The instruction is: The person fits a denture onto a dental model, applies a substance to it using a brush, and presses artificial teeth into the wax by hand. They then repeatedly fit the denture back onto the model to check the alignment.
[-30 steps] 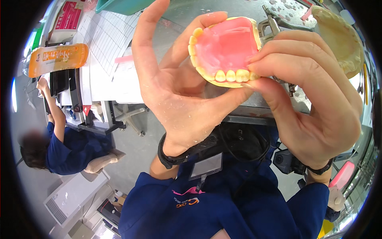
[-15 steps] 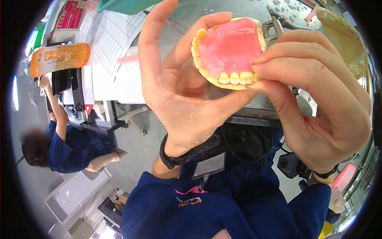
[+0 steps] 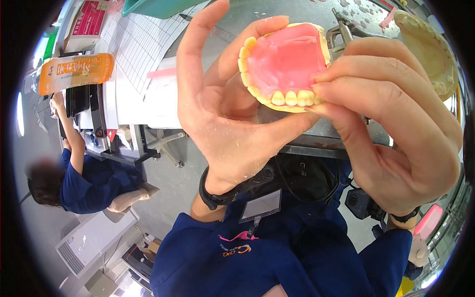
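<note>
A dental model with yellowish teeth and a pink wax base over its palate is held up in front of me. My left hand supports it from the left and below, thumb along the near edge, a finger behind the far edge, another finger raised. Small pale shavings cling to this palm. From the right, my right hand pinches at the tooth row, thumb and fingertips on a tooth at the row's right end. A few lighter artificial teeth sit in the pink wax along the near side.
Another plaster dental model lies at the far right beside a metal clamp-like tool. Gridded papers, an orange pouch and a red-and-white box are at the left. A teal container stands far back. A co-worker sits left.
My raised left finger has shifted slightly to the right. My right hand's fingers have moved a little at the tooth; the model stays almost where it was.
</note>
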Tool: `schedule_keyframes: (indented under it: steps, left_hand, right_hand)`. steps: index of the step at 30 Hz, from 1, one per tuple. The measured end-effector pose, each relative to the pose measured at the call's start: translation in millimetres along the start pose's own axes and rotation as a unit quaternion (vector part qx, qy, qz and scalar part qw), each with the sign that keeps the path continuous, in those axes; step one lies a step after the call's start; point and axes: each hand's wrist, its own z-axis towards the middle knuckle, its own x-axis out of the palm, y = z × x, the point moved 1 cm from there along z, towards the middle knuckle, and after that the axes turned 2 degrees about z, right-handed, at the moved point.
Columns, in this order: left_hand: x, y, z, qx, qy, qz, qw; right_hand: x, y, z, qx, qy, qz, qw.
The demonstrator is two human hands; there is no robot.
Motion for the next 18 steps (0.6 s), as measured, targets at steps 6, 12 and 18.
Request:
schedule_keyframes:
  steps: [6,12,18]
  left_hand:
    - [-0.3,0.4,-0.1,0.004,0.013,0.021,1.000]
    - [-7.2,10.2,2.0,0.057,0.048,-0.020,0.997]
    - [-3.4,-0.2,-0.3,0.048,0.040,0.014,0.998]
  right_hand:
    - [2.3,0.4,-1.0,0.017,-0.012,-0.003,1.000]
    - [18.7,0.1,-9.2,0.051,-0.083,0.016,0.995]
    - [-43.5,9.6,-18.8,0.110,-0.066,-0.053,0.990]
